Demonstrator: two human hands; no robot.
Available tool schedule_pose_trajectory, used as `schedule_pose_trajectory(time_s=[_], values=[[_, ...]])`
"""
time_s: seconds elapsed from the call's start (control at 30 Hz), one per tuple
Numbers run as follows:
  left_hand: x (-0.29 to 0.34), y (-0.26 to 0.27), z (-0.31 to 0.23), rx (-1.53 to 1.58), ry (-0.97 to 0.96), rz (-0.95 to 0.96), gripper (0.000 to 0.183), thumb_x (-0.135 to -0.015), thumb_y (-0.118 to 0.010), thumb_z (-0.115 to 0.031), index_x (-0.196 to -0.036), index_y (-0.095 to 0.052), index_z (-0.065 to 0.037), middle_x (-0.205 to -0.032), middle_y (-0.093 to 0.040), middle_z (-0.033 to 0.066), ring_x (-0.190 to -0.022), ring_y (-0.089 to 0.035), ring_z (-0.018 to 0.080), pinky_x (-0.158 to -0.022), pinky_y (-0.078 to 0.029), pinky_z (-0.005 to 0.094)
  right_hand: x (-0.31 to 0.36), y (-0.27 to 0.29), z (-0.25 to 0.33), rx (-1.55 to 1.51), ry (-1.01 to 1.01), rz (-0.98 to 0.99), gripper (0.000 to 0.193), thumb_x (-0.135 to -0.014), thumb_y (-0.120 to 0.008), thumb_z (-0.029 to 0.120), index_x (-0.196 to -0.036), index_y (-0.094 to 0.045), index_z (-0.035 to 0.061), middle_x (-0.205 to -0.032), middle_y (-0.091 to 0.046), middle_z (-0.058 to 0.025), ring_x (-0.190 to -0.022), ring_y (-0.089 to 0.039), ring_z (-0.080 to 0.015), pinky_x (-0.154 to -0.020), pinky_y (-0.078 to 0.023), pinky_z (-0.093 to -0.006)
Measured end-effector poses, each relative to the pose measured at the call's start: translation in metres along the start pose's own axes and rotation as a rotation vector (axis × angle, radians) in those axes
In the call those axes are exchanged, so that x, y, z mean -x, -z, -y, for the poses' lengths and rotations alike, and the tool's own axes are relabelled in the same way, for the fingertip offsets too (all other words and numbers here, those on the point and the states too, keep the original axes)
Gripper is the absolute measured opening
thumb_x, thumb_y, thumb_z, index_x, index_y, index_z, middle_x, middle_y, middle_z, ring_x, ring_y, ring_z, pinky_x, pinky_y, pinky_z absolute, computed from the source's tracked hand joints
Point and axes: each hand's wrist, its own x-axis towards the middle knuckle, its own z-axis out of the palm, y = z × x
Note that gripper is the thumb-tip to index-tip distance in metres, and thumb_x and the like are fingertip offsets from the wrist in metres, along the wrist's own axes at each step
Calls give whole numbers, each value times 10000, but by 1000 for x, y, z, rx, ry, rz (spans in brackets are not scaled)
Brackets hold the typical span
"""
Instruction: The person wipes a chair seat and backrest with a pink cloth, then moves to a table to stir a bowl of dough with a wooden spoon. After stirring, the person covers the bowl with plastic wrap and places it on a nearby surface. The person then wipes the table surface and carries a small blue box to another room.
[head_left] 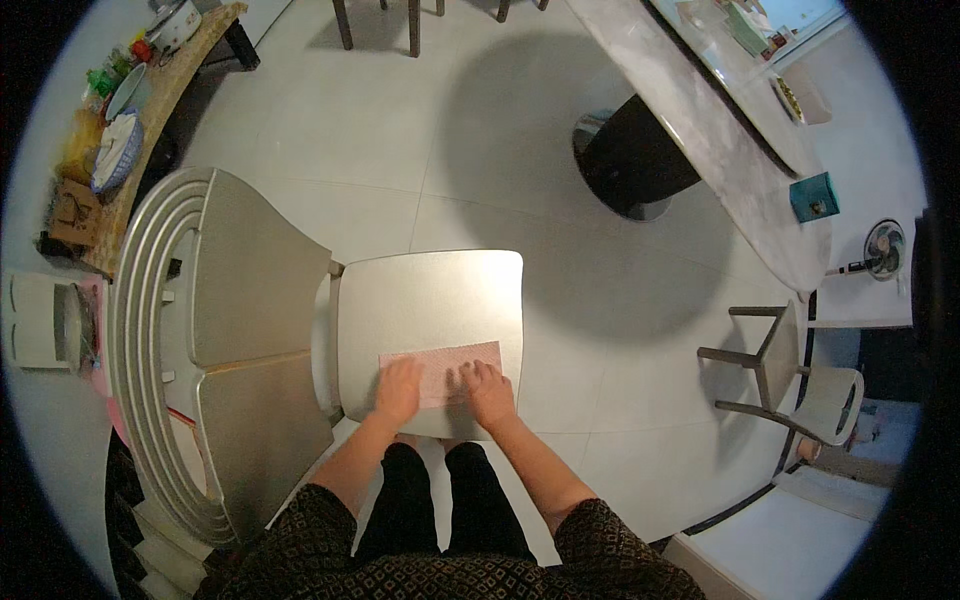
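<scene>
A pink textured cloth [441, 370] lies flat on the pale metallic-looking chair seat [430, 295], toward the edge near me. My left hand [399, 392] rests on the cloth's left end, fingers pointing away from me. On the right end lies my right hand [488, 394], its fingers bent and somewhat apart, the tips touching the cloth. Neither hand visibly pinches or lifts the cloth. Left of the seat rises the chair's large backrest [255, 280], with two broad panels and a curved, ridged outer rim.
A wooden bench [180, 90] at the upper left bears a bowl [118, 150], a pot [173, 25] and a cardboard box [75, 212]. At the upper right stands a marble-topped table [690, 85] on a dark pedestal [635, 158]. Another chair [790, 360] and a fan [884, 250] are at the right.
</scene>
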Motion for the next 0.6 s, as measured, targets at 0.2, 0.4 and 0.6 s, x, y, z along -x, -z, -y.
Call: schedule_pose_trajectory(time_s=[0.2, 0.4, 0.6], values=[[37, -52, -13, -16, 4, 79, 557, -799, -503, -202, -1303, -265, -214, -1378, -108, 115, -1254, -83, 371, -960, -157, 563, 14, -55, -12, 91, 68, -66, 480, -767, -511, 193, -1225, -370, 230, -1276, -298, -197, -1163, -301, -400, -898, -301, -523], [82, -93, 3, 27, 32, 72, 539, -821, -488, -252, -1308, -257, -239, -1392, -78, 109, -1263, -45, 369, -975, -82, 560, 58, -88, 2, 122, 222, -9, 509, -753, -510, 196, -1238, -363, 243, -1289, -278, -223, -1156, -298, -424, -910, -276, -540], [28, -68, 30, -29, 146, -97, 530, -812, -494, -319, -1295, -297, -230, -1386, -123, 104, -1269, -48, 349, -978, -60, 559, -19, -71, 16, 115, 314, -46, 486, -752, -502, 189, -1222, -390, 238, -1309, -267, -209, -1176, -284, -410, -933, -256, -533]])
